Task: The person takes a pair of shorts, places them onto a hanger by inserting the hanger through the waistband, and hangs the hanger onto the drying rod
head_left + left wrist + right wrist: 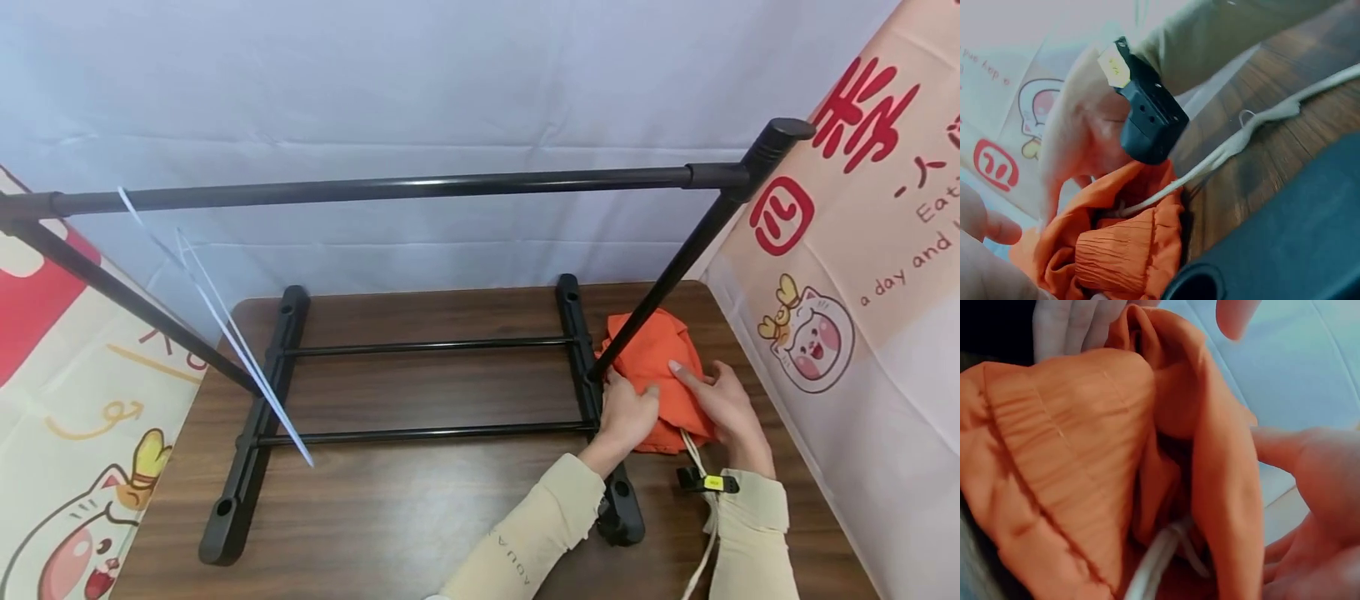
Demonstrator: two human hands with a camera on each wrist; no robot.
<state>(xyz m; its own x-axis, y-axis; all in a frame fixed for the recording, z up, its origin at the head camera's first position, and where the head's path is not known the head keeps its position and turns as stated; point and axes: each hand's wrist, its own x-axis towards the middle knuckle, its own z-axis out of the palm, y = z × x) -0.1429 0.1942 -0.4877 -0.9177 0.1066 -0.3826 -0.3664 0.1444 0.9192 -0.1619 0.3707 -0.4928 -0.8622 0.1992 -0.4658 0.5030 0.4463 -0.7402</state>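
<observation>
On the right of the table lies a bunched orange garment [663,350] with a gathered elastic waistband [1116,256] and a pale drawstring [1154,562]. Both hands are at it, one on each side. My left hand [626,412] reaches in beside the rack's right foot; its fingers lie against the cloth, while the thumb stands apart from it in the right wrist view. My right hand [731,408] touches the opposite side with its thumb and fingers extended, their tips partly hidden by folds. The drawstring trails toward the near edge, past the right wrist.
A black clothes rack [420,185] spans the wooden table [435,500], its slanted right post [667,275] crossing over the garment. A thin white hanger [240,342] hangs from the bar's left end. White cloth [450,75] and printed sheets [862,275] enclose the table.
</observation>
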